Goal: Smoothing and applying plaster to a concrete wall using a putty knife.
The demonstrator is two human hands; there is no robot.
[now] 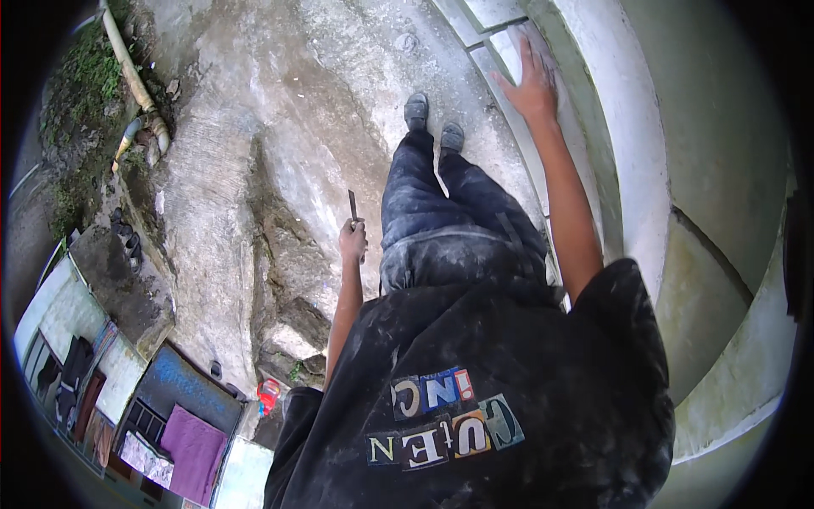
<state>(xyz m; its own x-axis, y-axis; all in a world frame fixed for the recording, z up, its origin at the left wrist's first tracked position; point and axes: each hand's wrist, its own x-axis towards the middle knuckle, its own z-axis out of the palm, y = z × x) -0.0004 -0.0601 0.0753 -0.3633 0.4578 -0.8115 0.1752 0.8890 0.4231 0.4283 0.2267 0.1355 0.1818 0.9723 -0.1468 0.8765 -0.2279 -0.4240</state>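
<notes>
blade: dull metal | ground: rough, matt | trousers: dusty cloth

Shoes lie between the blade and panels.

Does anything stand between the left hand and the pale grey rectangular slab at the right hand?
In this view, dusty dark-blue trousers lie between the left hand and the slab; whether they block the reach is unclear.

Worn on the head, the fisheye camera is looking steeply down the body: the black shirt is looming close at lower centre, the shoes are showing farther off at upper centre, the left hand and right hand falling within view.
</notes>
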